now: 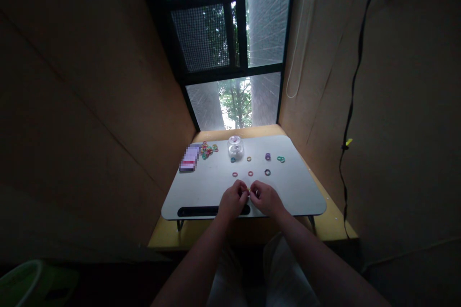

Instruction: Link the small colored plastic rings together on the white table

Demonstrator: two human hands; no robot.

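My left hand (233, 199) and my right hand (265, 197) meet near the front of the white folding table. Both are closed in a pinch on a small hair tie (248, 191), of which only a yellowish, pinkish bit shows between the fingertips. Just beyond my hands lie a pink hair tie (235, 174), a reddish one (250, 173) and a dark grey-blue one (267, 172). Farther back are a blue hair tie (233, 159), a tan one (248, 159), purple ones (267, 156) and green ones (281, 159).
A clear round jar (235, 147) stands at the back of the table (288, 192). A mixed pile of hair ties (207, 151) lies left, beside a phone (189, 158). A black slot (198, 211) runs along the front edge. Walls flank both sides; a black cord (355, 81) hangs right.
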